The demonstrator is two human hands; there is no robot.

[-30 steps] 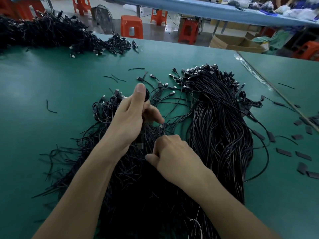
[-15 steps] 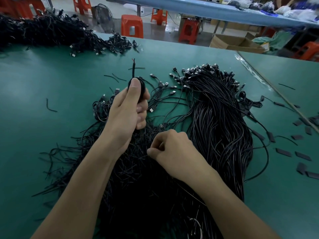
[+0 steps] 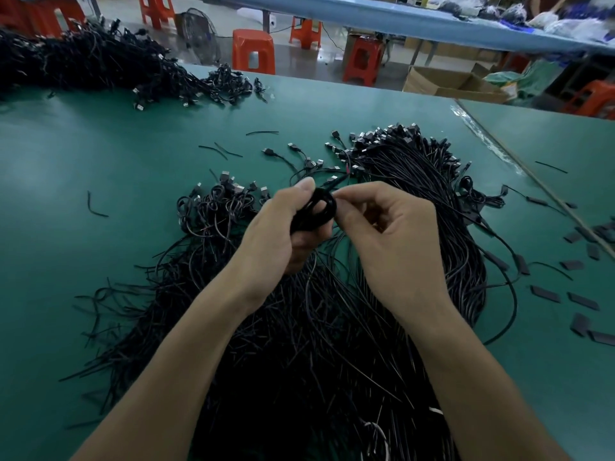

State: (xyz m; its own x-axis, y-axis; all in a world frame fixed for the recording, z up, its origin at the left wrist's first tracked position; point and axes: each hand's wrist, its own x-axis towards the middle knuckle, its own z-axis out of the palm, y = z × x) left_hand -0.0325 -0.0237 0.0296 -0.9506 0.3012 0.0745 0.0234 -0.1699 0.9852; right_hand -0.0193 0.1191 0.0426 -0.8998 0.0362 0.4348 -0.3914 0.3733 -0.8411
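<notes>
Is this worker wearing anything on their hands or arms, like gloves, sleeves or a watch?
No. The left hand and right hand are bare, with no gloves or rings visible. The left forearm and right forearm are uncovered down to the picture's lower edge, so no sleeve shows, and neither wrist carries a watch or band. The left thumbnail is short and unpainted.

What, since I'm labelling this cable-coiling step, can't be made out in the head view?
1. Coiled cable: lower half hidden by the left hand gripping it, head view.
2. Right hand pinches the coil's rim; whether a tie lies between its fingers is too small to tell.
3. Loose cable pile: near end cut off by the bottom edge.
4. Far-table goods: blurred.
</notes>
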